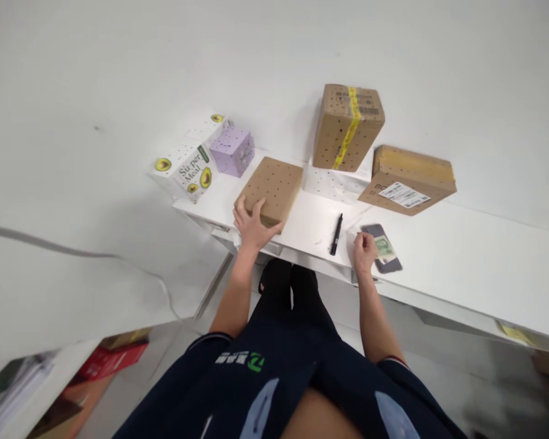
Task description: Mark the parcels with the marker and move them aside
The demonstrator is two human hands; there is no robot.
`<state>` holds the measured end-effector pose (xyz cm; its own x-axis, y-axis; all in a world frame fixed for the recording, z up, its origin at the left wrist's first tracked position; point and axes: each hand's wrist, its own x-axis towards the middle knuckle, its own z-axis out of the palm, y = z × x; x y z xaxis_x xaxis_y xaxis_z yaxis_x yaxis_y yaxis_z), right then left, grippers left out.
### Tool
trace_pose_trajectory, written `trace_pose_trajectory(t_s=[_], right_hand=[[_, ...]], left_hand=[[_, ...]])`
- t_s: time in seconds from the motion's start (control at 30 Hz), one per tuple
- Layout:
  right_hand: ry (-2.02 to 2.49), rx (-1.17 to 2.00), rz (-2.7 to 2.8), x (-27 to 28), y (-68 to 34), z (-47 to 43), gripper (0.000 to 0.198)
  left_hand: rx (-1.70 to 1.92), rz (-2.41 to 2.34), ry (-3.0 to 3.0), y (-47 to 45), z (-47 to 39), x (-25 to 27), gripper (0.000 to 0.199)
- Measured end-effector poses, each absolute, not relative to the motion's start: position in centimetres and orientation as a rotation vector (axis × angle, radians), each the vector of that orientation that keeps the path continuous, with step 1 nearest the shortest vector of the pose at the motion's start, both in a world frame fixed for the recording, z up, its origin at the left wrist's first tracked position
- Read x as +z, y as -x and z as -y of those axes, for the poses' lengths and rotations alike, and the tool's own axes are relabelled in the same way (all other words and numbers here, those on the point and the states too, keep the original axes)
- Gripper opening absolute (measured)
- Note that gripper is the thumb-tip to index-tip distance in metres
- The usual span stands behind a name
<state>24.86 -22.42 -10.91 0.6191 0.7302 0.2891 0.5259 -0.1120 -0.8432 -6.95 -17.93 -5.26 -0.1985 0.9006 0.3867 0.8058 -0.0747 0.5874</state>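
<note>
A flat brown cardboard box [274, 183] with small dark dots lies on the white desk. Its near end is gripped by my left hand [251, 225], with the fingers spread over the left corner and the thumb at the right. My right hand [365, 251] rests at the desk's front edge with its fingers curled in; what they hold, if anything, is hidden. Directly beside it, on the right, lies a dark phone [391, 263] with a green banknote [383, 246] on its back. A black pen [336, 235] lies between my two hands.
A white avocado-print box [187, 164] and a purple box [233, 152] stand at the left. Against the wall, a tall taped carton [348, 131] sits on a white box [332, 183]; a labelled carton [409, 180] leans right of it. A cable [73, 249] crosses the left side.
</note>
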Motion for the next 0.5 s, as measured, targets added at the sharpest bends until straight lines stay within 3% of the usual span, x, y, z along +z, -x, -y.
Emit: trace_pose_trajectory(t_s=[0.13, 0.3, 0.4, 0.5], right_hand=[[1.737, 0.217, 1.066, -10.6, -24.8, 22.5, 0.043], [1.539, 0.268, 1.316, -8.5, -22.3, 23.4, 0.047], [1.391, 0.459, 1.413, -6.8, -20.0, 24.1, 0.054], [1.401, 0.674, 1.36, -6.0, -18.3, 24.4, 0.059]], left_hand=[[1.295, -1.803, -1.799, 7.8, 24.1, -5.3, 0.087], [1.251, -1.38, -1.084, 9.0, 25.4, -4.1, 0.071], [1.095, -1.262, -0.758, 9.4, 23.9, -4.1, 0.068], [1.194, -1.196, -0.688, 9.5, 22.4, -5.0, 0.066]])
